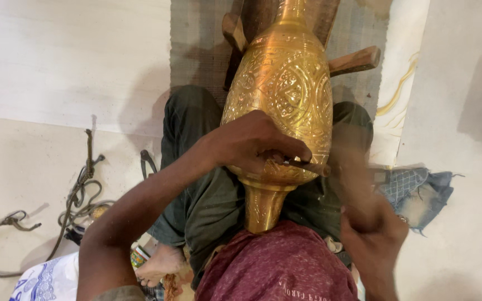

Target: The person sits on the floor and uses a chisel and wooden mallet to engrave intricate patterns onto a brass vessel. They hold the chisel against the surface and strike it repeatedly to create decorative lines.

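A large engraved brass vase (pixel 285 83) lies lengthwise across my lap, its neck resting on a wooden support (pixel 355 60) ahead and its foot (pixel 262 206) against my maroon shirt. My left hand (pixel 255 142) presses a thin metal chisel (pixel 308 163) against the lower body of the vase. My right hand (pixel 372 228) is raised at the right, blurred by motion, gripping what seems to be a hammer handle whose head I cannot make out.
A woven mat (pixel 196 39) lies under the wooden support. A rope with metal hooks (pixel 76 195) lies on the pale floor at the left. A blue cloth (pixel 419 192) sits at the right. My bare foot (pixel 160 265) shows beside a patterned white cloth (pixel 46 281).
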### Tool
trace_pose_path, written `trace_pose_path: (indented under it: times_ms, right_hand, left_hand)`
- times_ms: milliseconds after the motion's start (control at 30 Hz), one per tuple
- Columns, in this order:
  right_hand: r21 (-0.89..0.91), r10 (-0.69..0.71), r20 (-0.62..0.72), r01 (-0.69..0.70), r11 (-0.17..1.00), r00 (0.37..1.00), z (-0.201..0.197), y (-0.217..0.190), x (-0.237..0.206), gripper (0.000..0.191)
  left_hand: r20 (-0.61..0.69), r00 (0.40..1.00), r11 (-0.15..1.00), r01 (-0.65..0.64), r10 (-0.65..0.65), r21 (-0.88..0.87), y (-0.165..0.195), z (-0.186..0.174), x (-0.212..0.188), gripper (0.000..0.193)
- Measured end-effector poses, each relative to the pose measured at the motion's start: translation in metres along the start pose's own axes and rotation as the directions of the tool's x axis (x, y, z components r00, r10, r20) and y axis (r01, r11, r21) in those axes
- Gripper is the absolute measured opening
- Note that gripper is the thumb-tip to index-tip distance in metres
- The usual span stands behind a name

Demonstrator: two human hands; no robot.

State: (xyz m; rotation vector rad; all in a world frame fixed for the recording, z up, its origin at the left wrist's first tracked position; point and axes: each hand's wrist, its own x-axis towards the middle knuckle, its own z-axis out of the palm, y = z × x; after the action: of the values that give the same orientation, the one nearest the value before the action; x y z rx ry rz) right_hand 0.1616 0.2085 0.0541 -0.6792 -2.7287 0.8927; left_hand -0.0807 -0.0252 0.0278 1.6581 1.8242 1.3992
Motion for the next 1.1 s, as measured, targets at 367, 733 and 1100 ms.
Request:
trace_pose_path:
  times_ms: [367, 733, 1100]
  right_hand:
    - [0.308, 0.088, -0.082, -0.059, 0.949, 0.993, 0.007, 0.009, -0.004, 0.019]
    - [0.128, 0.071, -0.019, -0.068, 0.989, 0.997, 0.001, -0.005, 0.006, 0.025]
    - [0.398, -0.002, -0.125, 0.052, 0.916, 0.992, 0.007, -0.003, -0.003, 0.034]
  left_hand:
    - [0.005, 0.999, 0.999, 0.034, -0.034, -0.029, -0.001, -0.002, 0.001, 0.044]
    - [-0.029, 1.000, 0.998, -0.013, 0.011, -0.067, -0.008, 0.005, -0.001, 0.056]
    - [-0.032, 0.999, 0.999, -0.043, 0.043, 0.012, -0.007, 0.003, 0.003, 0.055]
